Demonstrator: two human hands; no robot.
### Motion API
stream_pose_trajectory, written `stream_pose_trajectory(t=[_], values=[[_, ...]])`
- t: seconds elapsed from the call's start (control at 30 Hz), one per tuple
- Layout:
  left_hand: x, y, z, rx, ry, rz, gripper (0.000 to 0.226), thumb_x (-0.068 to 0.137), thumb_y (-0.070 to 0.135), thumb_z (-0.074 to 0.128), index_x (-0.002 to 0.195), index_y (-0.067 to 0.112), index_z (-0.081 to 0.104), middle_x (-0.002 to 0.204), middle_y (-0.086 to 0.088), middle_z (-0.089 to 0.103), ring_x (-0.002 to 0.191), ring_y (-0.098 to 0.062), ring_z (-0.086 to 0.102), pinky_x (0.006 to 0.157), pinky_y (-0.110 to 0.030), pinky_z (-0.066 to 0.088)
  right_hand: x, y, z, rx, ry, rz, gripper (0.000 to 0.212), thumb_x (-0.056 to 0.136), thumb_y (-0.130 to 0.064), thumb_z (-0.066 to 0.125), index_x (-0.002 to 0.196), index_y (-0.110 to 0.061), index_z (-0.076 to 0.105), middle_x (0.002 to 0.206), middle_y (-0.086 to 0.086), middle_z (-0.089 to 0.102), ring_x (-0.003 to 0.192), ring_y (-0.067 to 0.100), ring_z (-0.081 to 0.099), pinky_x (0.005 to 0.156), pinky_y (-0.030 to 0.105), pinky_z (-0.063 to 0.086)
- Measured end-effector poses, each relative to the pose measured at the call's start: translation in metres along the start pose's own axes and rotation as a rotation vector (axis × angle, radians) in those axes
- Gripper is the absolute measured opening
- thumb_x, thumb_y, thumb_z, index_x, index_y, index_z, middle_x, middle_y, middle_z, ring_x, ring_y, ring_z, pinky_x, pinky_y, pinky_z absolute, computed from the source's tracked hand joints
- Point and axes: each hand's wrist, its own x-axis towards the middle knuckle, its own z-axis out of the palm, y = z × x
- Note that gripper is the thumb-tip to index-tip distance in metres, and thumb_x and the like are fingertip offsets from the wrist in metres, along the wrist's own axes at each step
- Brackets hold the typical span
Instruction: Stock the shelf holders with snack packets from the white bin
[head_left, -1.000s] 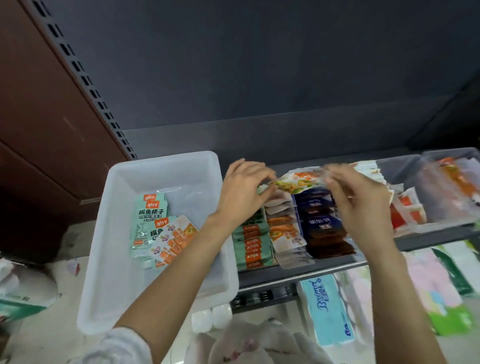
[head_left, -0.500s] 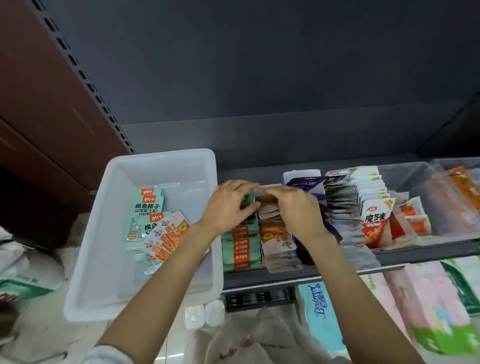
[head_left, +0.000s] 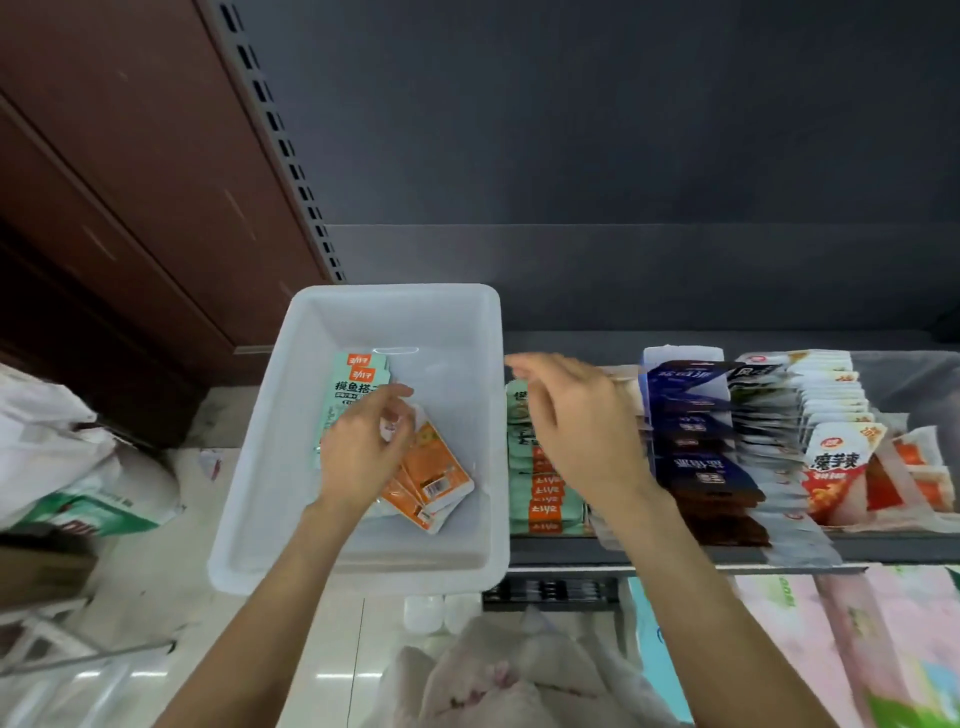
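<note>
A white bin (head_left: 291, 415) sits at the left end of the shelf. It holds mint-green packets (head_left: 353, 384) and a small stack of orange packets (head_left: 434, 475). My left hand (head_left: 363, 447) is inside the bin, fingers curled on the top end of the orange stack. My right hand (head_left: 576, 421) hovers over the shelf holders with fingers relaxed, holding nothing. Under it lie rows of green-and-orange packets (head_left: 543, 506), with dark blue packets (head_left: 696, 447) to its right.
Further right stand white packets (head_left: 826, 395) and red-and-white packets (head_left: 836, 467) in clear holders. Below the shelf lie pink tissue packs (head_left: 857, 623). White sacks (head_left: 57, 452) sit on the floor at left. A brown cabinet (head_left: 104, 182) borders the dark shelf back.
My left hand moved from the shelf rows back into the bin and took hold of the orange packets. My right hand let go of the placed packet and lifted slightly.
</note>
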Motion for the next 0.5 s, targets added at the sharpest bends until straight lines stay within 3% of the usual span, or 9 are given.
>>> stream_pose_trajectory(t=[0.1,0.23,0.37,0.5], values=[[-0.004,-0.041,-0.008,0.151,-0.143,-0.150,0.025,0.087,0.019,0.060,0.111,0.016,0.062,0.096,-0.002,0.070,0.089,-0.027,0.064,0.073,-0.034,0.047,0.009,-0.030,0.055,0.099,-0.352,0.028,0.027,0.093,-0.013,0.047,0.112,-0.015,0.066,0.105,0.003,0.071,0.088,0.022,0.067,0.073,0.036,0.055],[-0.004,-0.060,-0.005,0.196,-0.381,-0.167,0.039,0.087,0.019,0.058,0.126,0.015,0.056,0.118,-0.008,0.063,0.108,-0.028,0.056,0.089,-0.035,0.045,0.013,-0.046,0.138,-0.131,-0.663,0.022,0.027,0.097,-0.020,0.046,0.119,-0.011,0.059,0.115,0.010,0.061,0.097,0.028,0.062,0.077,0.035,0.048],[-0.005,-0.064,-0.003,0.270,-0.499,-0.103,0.039,0.090,0.020,0.054,0.129,0.016,0.053,0.129,-0.005,0.055,0.120,-0.024,0.048,0.097,-0.034,0.041,0.010,-0.045,0.177,-0.379,-0.800,0.094,0.040,0.092,-0.027,0.058,0.126,-0.007,0.048,0.124,0.013,0.049,0.106,0.028,0.054,0.084,0.034,0.046],[-0.005,-0.063,-0.004,0.370,-0.545,-0.062,0.039,0.094,0.026,0.049,0.132,0.020,0.048,0.133,-0.001,0.051,0.122,-0.021,0.046,0.098,-0.033,0.041,0.008,-0.044,0.178,-0.317,-0.811,0.152,0.041,0.095,-0.029,0.052,0.129,-0.008,0.043,0.122,0.013,0.052,0.104,0.027,0.057,0.081,0.034,0.047]])
